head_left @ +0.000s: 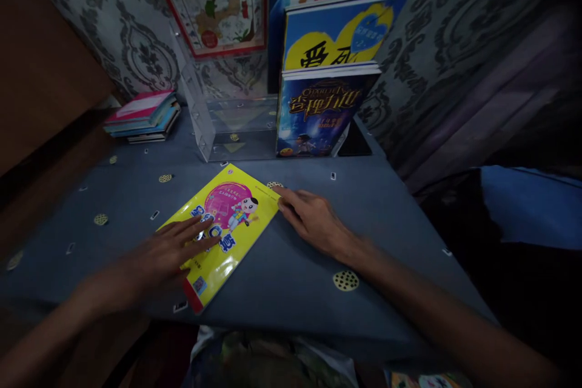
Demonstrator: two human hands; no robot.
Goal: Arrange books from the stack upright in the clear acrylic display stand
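While the left hand (170, 248) lies flat and open on the yellow children's book (222, 227), the right hand (313, 218) touches its corner, fingers loose, gripping nothing. Pushed unevenly, the glossy book could slide off the table's (282, 279) near edge.

Both of the person's bare forearms reach forward from the bottom edge of the view. The left hand (170, 248) comes in from 8 o'clock, palm down, its fingers (200, 237) spread flat and pointing toward 2 o'clock. The right hand (313, 221) enters from 4 o'clock, palm down and slightly arched, fingers together, their tips pointing toward 10 o'clock. The 2 hands lie apart, neither closed.
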